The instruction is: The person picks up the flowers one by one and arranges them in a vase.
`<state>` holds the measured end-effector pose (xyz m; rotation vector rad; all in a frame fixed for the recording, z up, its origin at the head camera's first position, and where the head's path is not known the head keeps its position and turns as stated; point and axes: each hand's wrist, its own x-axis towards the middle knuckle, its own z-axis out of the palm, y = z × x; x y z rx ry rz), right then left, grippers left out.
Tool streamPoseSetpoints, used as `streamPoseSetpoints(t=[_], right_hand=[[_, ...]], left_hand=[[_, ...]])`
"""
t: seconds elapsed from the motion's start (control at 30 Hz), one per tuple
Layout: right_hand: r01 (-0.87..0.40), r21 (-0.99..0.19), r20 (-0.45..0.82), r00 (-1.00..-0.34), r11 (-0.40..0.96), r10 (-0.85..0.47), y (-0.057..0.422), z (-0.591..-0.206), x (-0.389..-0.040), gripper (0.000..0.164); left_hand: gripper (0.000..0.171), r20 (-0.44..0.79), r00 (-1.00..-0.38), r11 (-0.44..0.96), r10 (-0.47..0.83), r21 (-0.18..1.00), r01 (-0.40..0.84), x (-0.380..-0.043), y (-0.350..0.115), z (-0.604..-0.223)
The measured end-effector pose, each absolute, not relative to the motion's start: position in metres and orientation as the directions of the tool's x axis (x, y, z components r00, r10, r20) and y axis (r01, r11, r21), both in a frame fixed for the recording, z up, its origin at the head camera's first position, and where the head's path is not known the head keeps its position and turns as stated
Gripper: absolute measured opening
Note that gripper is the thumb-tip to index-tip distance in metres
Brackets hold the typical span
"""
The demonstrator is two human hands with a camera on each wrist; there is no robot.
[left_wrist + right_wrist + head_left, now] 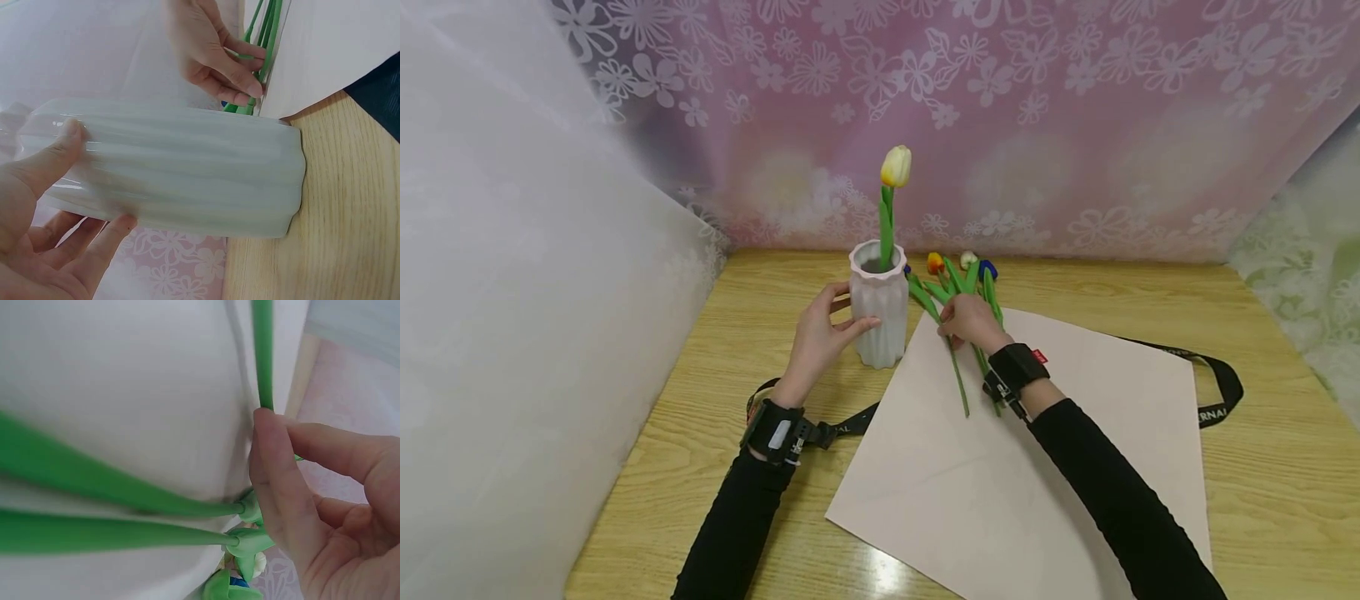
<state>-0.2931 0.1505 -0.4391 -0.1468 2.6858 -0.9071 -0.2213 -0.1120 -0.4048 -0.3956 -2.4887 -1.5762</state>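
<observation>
A white fluted vase stands upright on the table with one pale yellow tulip in it. My left hand holds the vase's side, thumb at the front and fingers around the back, as the left wrist view also shows. To its right, my right hand pinches the green stem of a tulip between thumb and fingers. That tulip's bloom is mostly hidden. Beside it lie more tulips, with an orange bloom, a white bloom and a blue bloom.
A large pale board lies under the stems and the right forearm. Black straps stick out from its sides. The wooden table meets a pink floral curtain at the back and a white sheet on the left.
</observation>
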Motion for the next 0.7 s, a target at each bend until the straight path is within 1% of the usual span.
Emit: streamPoseSetpoints(t=[0.27,0.4,0.53,0.7], right_hand=[[0.003,-0.679,-0.225,-0.953,0.735,-0.204,0.153,-0.438,-0.285,0.021],[0.033,-0.721,-0.228,-0.955,0.692,-0.192,0.153,-0.436,-0.283,0.019],[0.053,-0.768,-0.215,-0.96,0.639,-0.179,0.154,-0.432,-0.282,0.024],[0.038,-0.843,-0.166,-0.967,0.536,-0.192,0.156,-0.424,-0.279,0.032]], left_hand=[[0.064,0.278,-0.952,0.413,0.129,0.858,0.306,-0.222,-0.112,-0.405],[0.064,0.277,-0.952,0.412,0.128,0.858,0.305,-0.221,-0.111,-0.405],[0.063,0.272,-0.954,0.416,0.127,0.858,0.3,-0.222,-0.111,-0.406],[0.062,0.275,-0.953,0.417,0.125,0.857,0.302,-0.222,-0.112,-0.405]])
